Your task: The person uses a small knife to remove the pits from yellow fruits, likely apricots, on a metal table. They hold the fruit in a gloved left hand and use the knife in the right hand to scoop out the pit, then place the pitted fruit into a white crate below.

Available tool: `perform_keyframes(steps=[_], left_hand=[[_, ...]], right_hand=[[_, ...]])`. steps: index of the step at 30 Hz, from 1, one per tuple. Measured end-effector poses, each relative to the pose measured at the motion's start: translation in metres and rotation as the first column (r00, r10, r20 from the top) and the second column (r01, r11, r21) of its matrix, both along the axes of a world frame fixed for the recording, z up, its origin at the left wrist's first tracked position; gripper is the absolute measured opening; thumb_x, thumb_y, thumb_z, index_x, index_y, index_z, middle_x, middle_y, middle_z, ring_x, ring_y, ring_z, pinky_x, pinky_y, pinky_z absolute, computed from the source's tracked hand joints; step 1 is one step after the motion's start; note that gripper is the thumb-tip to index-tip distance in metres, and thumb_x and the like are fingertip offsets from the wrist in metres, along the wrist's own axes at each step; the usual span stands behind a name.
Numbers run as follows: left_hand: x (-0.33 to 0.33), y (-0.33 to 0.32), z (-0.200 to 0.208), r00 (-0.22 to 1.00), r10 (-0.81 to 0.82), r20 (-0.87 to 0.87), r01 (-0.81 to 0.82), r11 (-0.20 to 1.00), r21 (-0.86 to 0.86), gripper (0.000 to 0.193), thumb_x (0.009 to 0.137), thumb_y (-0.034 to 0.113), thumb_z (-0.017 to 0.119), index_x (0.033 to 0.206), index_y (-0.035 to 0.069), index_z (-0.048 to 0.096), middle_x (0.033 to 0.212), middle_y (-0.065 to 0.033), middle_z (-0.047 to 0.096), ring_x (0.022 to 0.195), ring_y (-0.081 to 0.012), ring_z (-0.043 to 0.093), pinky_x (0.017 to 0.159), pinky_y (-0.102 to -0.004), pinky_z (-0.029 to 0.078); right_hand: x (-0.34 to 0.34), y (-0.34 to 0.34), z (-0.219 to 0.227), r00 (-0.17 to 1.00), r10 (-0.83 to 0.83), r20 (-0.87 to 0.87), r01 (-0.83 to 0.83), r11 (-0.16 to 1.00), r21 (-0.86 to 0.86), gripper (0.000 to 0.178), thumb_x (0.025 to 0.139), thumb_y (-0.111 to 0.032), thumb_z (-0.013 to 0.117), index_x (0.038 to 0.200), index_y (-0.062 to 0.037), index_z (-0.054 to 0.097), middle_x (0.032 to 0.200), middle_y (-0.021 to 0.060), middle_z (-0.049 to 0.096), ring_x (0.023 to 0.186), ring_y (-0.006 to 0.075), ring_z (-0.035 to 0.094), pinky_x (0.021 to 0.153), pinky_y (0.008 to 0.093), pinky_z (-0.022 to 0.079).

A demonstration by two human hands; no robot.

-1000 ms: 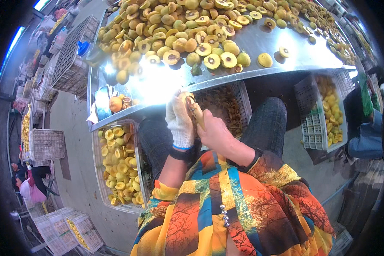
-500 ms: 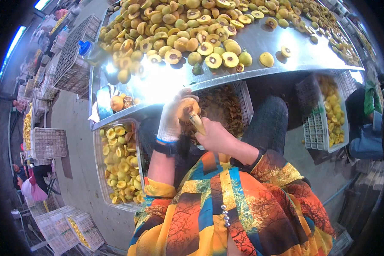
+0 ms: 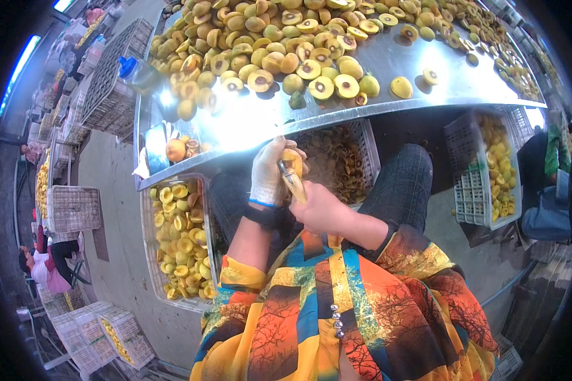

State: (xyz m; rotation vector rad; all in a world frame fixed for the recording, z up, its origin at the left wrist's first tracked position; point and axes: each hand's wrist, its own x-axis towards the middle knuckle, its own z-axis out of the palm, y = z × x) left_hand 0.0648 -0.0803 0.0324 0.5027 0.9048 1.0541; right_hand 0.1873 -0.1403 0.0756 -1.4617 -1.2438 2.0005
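My left hand [image 3: 270, 173], in a white glove with a blue cuff, is closed around a yellow fruit [image 3: 292, 159] just below the front edge of the metal table [image 3: 388, 63]. My right hand [image 3: 321, 206], bare, grips a small pitting tool [image 3: 292, 181] whose tip is pressed into that fruit. Both hands sit above a white crate of brown pits [image 3: 337, 162] between my knees. A large heap of whole and halved yellow fruits [image 3: 267, 38] covers the table top.
A white crate of pitted yellow halves [image 3: 178, 241] stands at my left, another crate of yellow fruit [image 3: 496, 165] at my right. Empty white crates [image 3: 73, 206] are stacked along the left aisle. A person in pink [image 3: 47, 270] sits far left.
My two hands shifted slightly down and right, staying joined on the fruit; the tool now points more steeply into it. The gloved hand turned a little.
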Motion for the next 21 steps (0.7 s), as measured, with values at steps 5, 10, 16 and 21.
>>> perform_keyframes(steps=[5, 10, 16, 21], left_hand=[[0.002, -0.001, 0.001, 0.988, 0.027, -0.149, -0.015, 0.997, 0.081, 0.032, 0.089, 0.031, 0.05, 0.089, -0.001, 0.054, 0.071, -0.0158, 0.06, 0.053, -0.0219, 0.059, 0.048, -0.0298, 0.049], [-0.005, 0.001, -0.004, 0.993, -0.114, 0.034, 0.114, 0.993, 0.009, 0.029, 0.089, 0.027, 0.052, 0.087, -0.001, 0.057, 0.07, -0.014, 0.061, 0.054, -0.0209, 0.059, 0.049, -0.0293, 0.049], [-0.005, 0.004, 0.001, 0.962, 0.013, -0.274, 0.036, 0.984, 0.175, 0.023, 0.086, 0.019, 0.054, 0.086, -0.003, 0.061, 0.073, -0.0134, 0.063, 0.057, -0.0178, 0.06, 0.051, -0.0281, 0.049], [0.0, 0.005, 0.003, 0.974, 0.104, 0.202, -0.086, 0.992, -0.098, 0.028, 0.089, 0.033, 0.052, 0.09, 0.005, 0.055, 0.075, -0.0134, 0.062, 0.053, -0.0224, 0.059, 0.047, -0.0282, 0.049]], right_hand=[[0.006, 0.005, 0.001, 0.992, 0.005, -0.129, -0.028, 0.985, -0.173, 0.01, 0.081, -0.008, 0.047, 0.087, -0.0058, 0.039, 0.061, 0.0035, 0.044, 0.042, 0.01, 0.04, 0.035, 0.0277, 0.036], [0.008, 0.006, 0.014, 0.985, -0.004, -0.172, -0.045, 0.958, -0.282, 0.008, 0.082, -0.009, 0.05, 0.085, -0.0079, 0.042, 0.061, -0.0006, 0.042, 0.04, 0.0065, 0.037, 0.035, 0.0244, 0.033], [0.019, 0.012, -0.016, 0.893, -0.016, -0.45, -0.174, 0.909, -0.378, 0.007, 0.085, -0.008, 0.05, 0.088, -0.01, 0.044, 0.059, -0.0041, 0.04, 0.038, 0.0039, 0.032, 0.034, 0.0214, 0.028], [0.012, 0.017, -0.028, 0.822, -0.035, -0.568, -0.181, 0.93, -0.319, 0.008, 0.084, -0.006, 0.051, 0.087, -0.0089, 0.044, 0.057, -0.0038, 0.039, 0.036, 0.0034, 0.031, 0.034, 0.0205, 0.029]])
